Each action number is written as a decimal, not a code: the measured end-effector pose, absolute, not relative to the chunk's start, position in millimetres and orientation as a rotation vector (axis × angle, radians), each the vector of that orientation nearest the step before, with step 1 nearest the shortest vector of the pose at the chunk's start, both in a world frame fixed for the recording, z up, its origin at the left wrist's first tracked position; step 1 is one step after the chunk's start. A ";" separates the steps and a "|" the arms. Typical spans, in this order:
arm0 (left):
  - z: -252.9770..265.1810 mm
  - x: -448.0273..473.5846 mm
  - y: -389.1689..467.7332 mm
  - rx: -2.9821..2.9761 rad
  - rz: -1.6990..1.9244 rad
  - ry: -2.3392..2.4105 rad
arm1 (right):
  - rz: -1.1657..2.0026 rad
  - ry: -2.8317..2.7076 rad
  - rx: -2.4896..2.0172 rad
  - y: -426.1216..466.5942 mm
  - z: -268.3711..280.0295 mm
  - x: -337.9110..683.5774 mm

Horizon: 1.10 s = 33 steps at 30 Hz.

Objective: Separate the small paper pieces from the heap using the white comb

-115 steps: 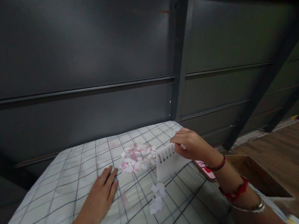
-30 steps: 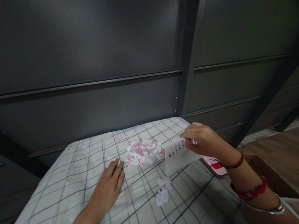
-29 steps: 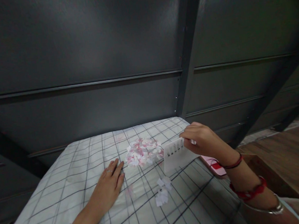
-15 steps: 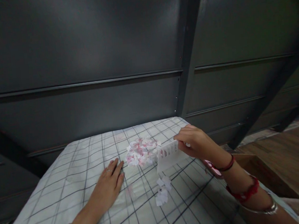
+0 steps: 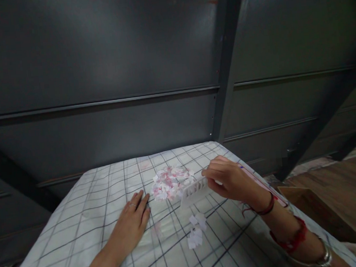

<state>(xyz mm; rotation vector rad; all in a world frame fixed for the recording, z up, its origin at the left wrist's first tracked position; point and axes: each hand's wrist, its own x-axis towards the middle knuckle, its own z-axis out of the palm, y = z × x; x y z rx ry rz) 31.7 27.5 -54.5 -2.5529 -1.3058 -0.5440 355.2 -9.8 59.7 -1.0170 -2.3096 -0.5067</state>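
Observation:
My right hand [image 5: 227,179] pinches a white slotted plastic piece [image 5: 192,195] by its upper right end, its row of narrow openings along the top. The piece stands tilted on the cloth at the near right edge of a loose pile of white and pink paper scraps [image 5: 170,182]. Closer to me, a few plain white paper scraps [image 5: 196,231] lie apart from that pile. Left of both, my left hand [image 5: 131,220] rests flat on the cloth, fingers stretched out and holding nothing.
A white checked cloth [image 5: 103,206] covers the table, which meets a dark metal panel wall [image 5: 118,130]. Behind my right forearm lies a pinkish flat item [image 5: 253,174], partly hidden. An open cardboard box [image 5: 322,216] stands on the wooden floor to the right.
My right hand has moved slightly left and toward me with the slotted piece, which now leans more. More of the pinkish item shows behind the forearm. My left hand stays flat.

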 end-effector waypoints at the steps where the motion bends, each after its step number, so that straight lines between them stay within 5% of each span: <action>1: -54.4 31.7 27.4 -2.553 -0.543 -1.307 | -0.522 -2.297 -1.004 -10.2 60.2 354.8; 33: -50.4 32.9 24.9 -2.554 -0.479 -1.336 | -0.619 -2.155 -1.002 -9.2 56.2 348.7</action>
